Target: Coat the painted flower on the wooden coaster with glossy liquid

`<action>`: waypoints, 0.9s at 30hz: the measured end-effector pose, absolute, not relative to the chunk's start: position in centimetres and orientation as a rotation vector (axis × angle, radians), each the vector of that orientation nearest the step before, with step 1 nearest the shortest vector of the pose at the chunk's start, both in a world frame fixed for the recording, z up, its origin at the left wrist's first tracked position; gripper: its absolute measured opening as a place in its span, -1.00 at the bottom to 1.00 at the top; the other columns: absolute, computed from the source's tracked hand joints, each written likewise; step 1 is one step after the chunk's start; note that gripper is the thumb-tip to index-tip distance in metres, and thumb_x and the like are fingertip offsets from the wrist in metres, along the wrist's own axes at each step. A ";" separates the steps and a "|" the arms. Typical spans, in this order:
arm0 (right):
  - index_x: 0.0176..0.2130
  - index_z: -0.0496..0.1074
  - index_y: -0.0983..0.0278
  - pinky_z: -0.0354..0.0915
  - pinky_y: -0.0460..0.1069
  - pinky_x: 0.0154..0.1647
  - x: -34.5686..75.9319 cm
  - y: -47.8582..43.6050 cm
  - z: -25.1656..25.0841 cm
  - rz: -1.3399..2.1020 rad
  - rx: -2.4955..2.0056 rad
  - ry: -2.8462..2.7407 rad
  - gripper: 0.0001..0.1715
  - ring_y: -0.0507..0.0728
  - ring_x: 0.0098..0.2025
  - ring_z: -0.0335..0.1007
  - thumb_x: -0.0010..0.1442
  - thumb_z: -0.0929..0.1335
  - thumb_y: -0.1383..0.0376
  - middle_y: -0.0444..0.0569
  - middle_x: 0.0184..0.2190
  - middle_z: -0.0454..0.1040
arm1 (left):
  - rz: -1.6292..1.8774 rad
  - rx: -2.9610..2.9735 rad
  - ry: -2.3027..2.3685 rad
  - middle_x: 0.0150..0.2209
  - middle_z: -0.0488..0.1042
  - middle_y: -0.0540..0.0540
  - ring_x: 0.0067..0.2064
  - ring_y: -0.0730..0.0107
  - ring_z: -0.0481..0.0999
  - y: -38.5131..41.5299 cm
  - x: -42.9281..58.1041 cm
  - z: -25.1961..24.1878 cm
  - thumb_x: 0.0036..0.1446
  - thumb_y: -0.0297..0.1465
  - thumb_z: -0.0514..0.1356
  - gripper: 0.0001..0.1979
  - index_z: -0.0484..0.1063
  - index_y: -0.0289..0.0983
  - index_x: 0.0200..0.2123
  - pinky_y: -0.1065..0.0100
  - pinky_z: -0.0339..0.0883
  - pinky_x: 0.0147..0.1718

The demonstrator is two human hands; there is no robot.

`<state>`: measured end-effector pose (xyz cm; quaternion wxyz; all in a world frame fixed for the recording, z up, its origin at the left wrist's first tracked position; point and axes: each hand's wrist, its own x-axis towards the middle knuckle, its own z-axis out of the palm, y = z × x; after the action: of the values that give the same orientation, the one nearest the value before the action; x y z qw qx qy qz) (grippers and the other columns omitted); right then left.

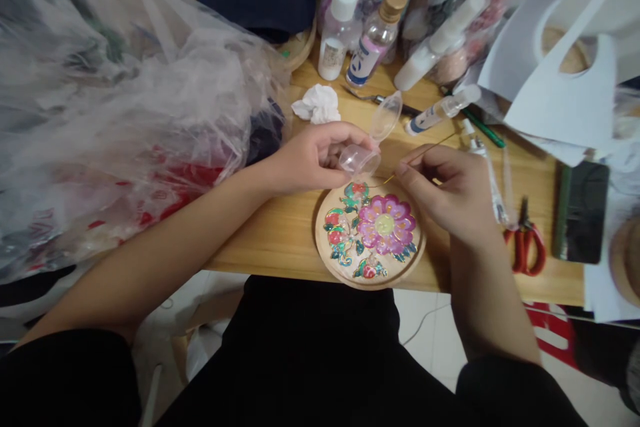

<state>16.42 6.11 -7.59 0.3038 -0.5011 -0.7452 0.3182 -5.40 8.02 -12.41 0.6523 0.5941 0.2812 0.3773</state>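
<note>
My left hand [320, 157] is closed around a small clear plastic cup [359, 161], held tilted with its round lid [387, 116] flipped open. In a pinch, my right hand [447, 190] grips a thin gold wire [431, 147]; its lower end points toward the cup. Below both hands lies a round wooden plaque [327, 260] with a raised, gold-outlined design. On it are a large purple flower [386, 224] and several smaller red and green fruit motifs. What little the cup holds I cannot make out.
Bottles [370, 40] stand behind the hands, near a crumpled tissue [317, 105]. A large clear plastic bag [150, 80] fills the left. Red-handled scissors [526, 247], a dark phone [581, 212] and white paper [555, 93] lie right. The wooden table's front edge [270, 268] runs before my lap.
</note>
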 end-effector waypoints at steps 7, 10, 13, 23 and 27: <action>-0.54 0.39 0.26 0.00 -0.11 -0.65 16.5 6.1 -7.7 0.820 -1.305 -1.973 -0.77 -0.08 -0.66 0.09 0.13 0.40 0.34 -0.23 -0.69 0.31 | 0.846 1.342 0.638 -0.04 0.54 -0.07 -0.07 0.38 0.56 8.0 -5.4 -12.5 -0.08 -0.52 0.32 -0.59 0.44 -0.25 -0.09 0.40 0.48 -0.16; -0.54 0.39 0.24 0.00 -0.10 -0.65 16.5 6.0 -7.7 0.827 -1.316 -1.970 -0.75 -0.07 -0.65 0.09 0.15 0.40 0.33 -0.22 -0.68 0.32 | 0.851 1.331 0.639 -0.05 0.54 -0.07 -0.06 0.37 0.56 8.0 -5.4 -12.4 -0.08 -0.51 0.34 -0.59 0.44 -0.25 -0.10 0.40 0.48 -0.15; -0.56 0.37 0.25 0.00 -0.09 -0.66 16.5 6.0 -7.7 0.843 -1.317 -1.989 -0.72 -0.07 -0.65 0.09 0.15 0.41 0.31 -0.21 -0.69 0.31 | 0.852 1.329 0.634 -0.04 0.54 -0.08 -0.06 0.37 0.56 8.0 -5.4 -12.4 -0.09 -0.52 0.34 -0.59 0.44 -0.26 -0.10 0.40 0.48 -0.17; -0.54 0.39 0.25 0.00 -0.10 -0.66 16.5 5.9 -7.9 0.804 -1.327 -1.988 -0.76 -0.07 -0.66 0.12 0.14 0.41 0.33 -0.22 -0.69 0.30 | 0.865 1.330 0.639 -0.07 0.55 -0.05 -0.11 0.41 0.58 7.9 -5.3 -12.2 -0.09 -0.48 0.36 -0.61 0.45 -0.25 -0.13 0.45 0.48 -0.23; -0.54 0.40 0.26 0.00 -0.11 -0.66 16.6 6.0 -7.8 0.803 -1.334 -2.002 -0.78 -0.08 -0.65 0.11 0.14 0.39 0.38 -0.22 -0.68 0.31 | 0.864 1.332 0.638 -0.08 0.55 -0.04 -0.11 0.42 0.58 8.0 -5.3 -12.3 -0.09 -0.49 0.35 -0.63 0.46 -0.24 -0.14 0.47 0.47 -0.26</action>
<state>16.56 5.96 -7.82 0.2981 -0.5021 -0.7535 0.3021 -5.29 7.95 -12.26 0.6558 0.5876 0.2816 0.3814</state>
